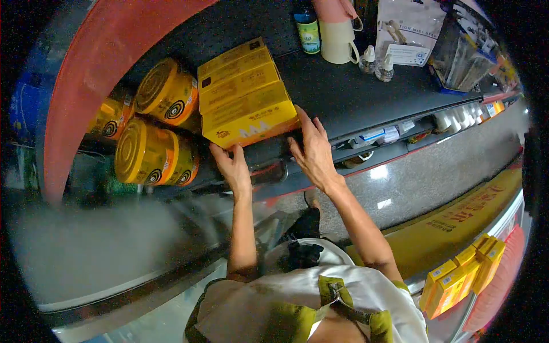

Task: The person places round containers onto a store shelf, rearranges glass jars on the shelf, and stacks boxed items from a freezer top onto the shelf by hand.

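Several yellow cartons stand in a tight row on the black shelf, and the front yellow box (251,121) has dark print and a pale zigzag mark on its face. My left hand (233,170) is at the lower left edge of that box, thumb and fingertips against it. At its right end, my right hand (313,151) has its fingertips on the corner, with the thumb apart below. Between them the hands grip the box. Left of the row are round yellow tubs (146,151) with ringed lids, stacked on their sides or tilted; I cannot tell which.
A bottle (309,35), a pink-and-cream jug (338,43) and small clear bottles (384,70) stand toward the back right, near a clear bag (407,31) and packaged goods (466,54). A lower shelf holds white items (457,119). More yellow boxes (460,280) are at lower right.
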A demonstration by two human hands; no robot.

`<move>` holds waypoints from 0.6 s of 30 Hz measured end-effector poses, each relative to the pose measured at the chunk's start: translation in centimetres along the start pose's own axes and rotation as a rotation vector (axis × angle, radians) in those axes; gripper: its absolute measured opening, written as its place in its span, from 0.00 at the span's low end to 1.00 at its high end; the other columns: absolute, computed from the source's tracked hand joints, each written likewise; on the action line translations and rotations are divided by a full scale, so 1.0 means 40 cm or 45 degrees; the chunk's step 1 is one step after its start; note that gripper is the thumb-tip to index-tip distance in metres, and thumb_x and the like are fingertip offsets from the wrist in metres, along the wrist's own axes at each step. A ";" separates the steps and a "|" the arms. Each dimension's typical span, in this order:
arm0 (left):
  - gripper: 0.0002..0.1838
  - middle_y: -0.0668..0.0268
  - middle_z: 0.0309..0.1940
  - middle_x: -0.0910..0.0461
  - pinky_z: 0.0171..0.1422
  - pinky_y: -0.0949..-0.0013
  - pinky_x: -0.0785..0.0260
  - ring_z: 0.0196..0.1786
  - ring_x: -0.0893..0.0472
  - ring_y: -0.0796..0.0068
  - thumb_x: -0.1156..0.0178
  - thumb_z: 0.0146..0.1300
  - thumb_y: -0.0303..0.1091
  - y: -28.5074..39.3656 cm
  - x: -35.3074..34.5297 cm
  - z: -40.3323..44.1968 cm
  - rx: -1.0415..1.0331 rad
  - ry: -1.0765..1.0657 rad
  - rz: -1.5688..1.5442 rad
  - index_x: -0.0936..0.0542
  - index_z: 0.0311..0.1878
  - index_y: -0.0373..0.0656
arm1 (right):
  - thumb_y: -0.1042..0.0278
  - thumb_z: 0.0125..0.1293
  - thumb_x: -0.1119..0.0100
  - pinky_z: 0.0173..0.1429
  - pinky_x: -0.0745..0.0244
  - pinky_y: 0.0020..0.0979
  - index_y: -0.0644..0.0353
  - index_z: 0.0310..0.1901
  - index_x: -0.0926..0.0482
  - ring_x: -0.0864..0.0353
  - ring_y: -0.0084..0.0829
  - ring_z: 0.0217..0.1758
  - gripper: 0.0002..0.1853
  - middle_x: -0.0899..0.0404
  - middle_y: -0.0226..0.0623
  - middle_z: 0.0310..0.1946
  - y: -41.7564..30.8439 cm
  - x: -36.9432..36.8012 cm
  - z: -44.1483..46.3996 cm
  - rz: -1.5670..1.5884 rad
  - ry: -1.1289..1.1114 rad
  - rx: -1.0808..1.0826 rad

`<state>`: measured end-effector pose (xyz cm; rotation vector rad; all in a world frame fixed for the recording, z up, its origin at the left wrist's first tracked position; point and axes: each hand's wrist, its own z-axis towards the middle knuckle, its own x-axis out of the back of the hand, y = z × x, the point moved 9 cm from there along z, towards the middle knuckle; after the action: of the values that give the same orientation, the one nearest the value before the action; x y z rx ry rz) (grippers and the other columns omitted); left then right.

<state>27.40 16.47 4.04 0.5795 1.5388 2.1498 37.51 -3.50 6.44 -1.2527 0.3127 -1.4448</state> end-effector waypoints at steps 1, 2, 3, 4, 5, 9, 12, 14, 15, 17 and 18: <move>0.24 0.57 0.55 0.29 0.65 0.67 0.40 0.57 0.29 0.67 0.48 0.63 0.18 0.003 0.001 0.000 -0.003 0.012 0.027 0.37 0.62 0.34 | 0.73 0.63 0.44 0.76 0.49 0.49 0.64 0.69 0.44 0.33 0.51 0.65 0.33 0.32 0.52 0.63 0.003 -0.004 0.001 -0.016 -0.008 0.002; 0.24 0.56 0.55 0.29 0.65 0.66 0.40 0.57 0.29 0.65 0.48 0.63 0.18 0.006 0.001 0.001 -0.019 0.015 0.060 0.38 0.63 0.34 | 0.73 0.62 0.44 0.76 0.49 0.49 0.65 0.69 0.44 0.33 0.50 0.66 0.34 0.33 0.53 0.63 0.005 -0.008 0.002 -0.029 -0.021 0.003; 0.25 0.55 0.55 0.29 0.66 0.66 0.41 0.57 0.29 0.64 0.47 0.63 0.19 0.007 0.001 0.002 -0.035 0.017 0.092 0.38 0.63 0.34 | 0.74 0.62 0.44 0.76 0.49 0.49 0.65 0.69 0.44 0.33 0.50 0.66 0.34 0.33 0.53 0.63 0.007 -0.012 0.002 -0.043 -0.035 0.003; 0.25 0.54 0.55 0.29 0.66 0.65 0.41 0.57 0.29 0.63 0.47 0.62 0.19 0.008 0.001 0.001 -0.053 0.021 0.124 0.39 0.63 0.34 | 0.74 0.61 0.43 0.76 0.49 0.49 0.65 0.69 0.44 0.33 0.49 0.66 0.35 0.33 0.53 0.63 0.007 -0.013 0.002 -0.056 -0.047 0.005; 0.26 0.53 0.55 0.30 0.66 0.65 0.41 0.58 0.29 0.62 0.47 0.62 0.19 0.001 0.001 0.001 -0.037 0.018 0.151 0.39 0.64 0.34 | 0.74 0.61 0.43 0.76 0.49 0.49 0.65 0.70 0.45 0.33 0.49 0.66 0.35 0.33 0.53 0.63 0.004 -0.010 0.002 -0.056 -0.051 0.014; 0.30 0.54 0.62 0.34 0.71 0.63 0.46 0.64 0.34 0.62 0.47 0.61 0.19 0.001 0.004 0.003 -0.014 -0.015 0.235 0.42 0.67 0.35 | 0.73 0.61 0.44 0.76 0.50 0.48 0.65 0.70 0.46 0.34 0.48 0.67 0.37 0.34 0.55 0.63 -0.006 -0.004 0.003 -0.049 -0.071 0.057; 0.34 0.54 0.66 0.38 0.74 0.63 0.52 0.68 0.38 0.62 0.47 0.60 0.18 0.000 -0.006 0.006 -0.012 -0.045 0.252 0.45 0.70 0.35 | 0.72 0.61 0.44 0.77 0.51 0.47 0.65 0.72 0.48 0.35 0.49 0.68 0.38 0.34 0.55 0.64 0.012 -0.009 0.001 -0.026 -0.097 0.056; 0.36 0.50 0.68 0.41 0.75 0.62 0.53 0.70 0.40 0.60 0.47 0.61 0.18 -0.011 0.006 0.011 -0.079 -0.018 0.240 0.49 0.72 0.33 | 0.71 0.62 0.44 0.77 0.51 0.47 0.65 0.72 0.50 0.36 0.50 0.68 0.39 0.35 0.55 0.65 0.013 0.002 -0.012 0.029 -0.066 0.037; 0.37 0.47 0.69 0.43 0.75 0.61 0.53 0.71 0.41 0.57 0.47 0.62 0.19 -0.006 0.010 0.013 -0.148 0.011 0.219 0.51 0.72 0.31 | 0.71 0.62 0.44 0.78 0.52 0.46 0.65 0.73 0.50 0.36 0.50 0.69 0.39 0.36 0.55 0.65 0.006 0.019 -0.024 0.067 -0.022 0.022; 0.39 0.44 0.72 0.49 0.77 0.60 0.57 0.74 0.45 0.56 0.48 0.63 0.20 -0.005 0.017 0.013 -0.215 0.043 0.154 0.57 0.74 0.30 | 0.72 0.61 0.43 0.77 0.52 0.47 0.66 0.72 0.50 0.38 0.51 0.70 0.39 0.37 0.56 0.67 -0.007 0.055 -0.059 0.128 0.042 -0.005; 0.41 0.44 0.74 0.54 0.78 0.60 0.61 0.76 0.49 0.56 0.49 0.63 0.19 0.004 0.015 0.003 -0.209 0.041 0.108 0.60 0.74 0.30 | 0.72 0.61 0.43 0.77 0.51 0.47 0.67 0.71 0.48 0.40 0.52 0.71 0.39 0.39 0.57 0.67 -0.015 0.077 -0.087 0.147 0.066 -0.022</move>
<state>26.97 16.86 4.28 0.5667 1.3596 2.3329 35.01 -7.40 7.08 -1.1929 0.4264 -1.3797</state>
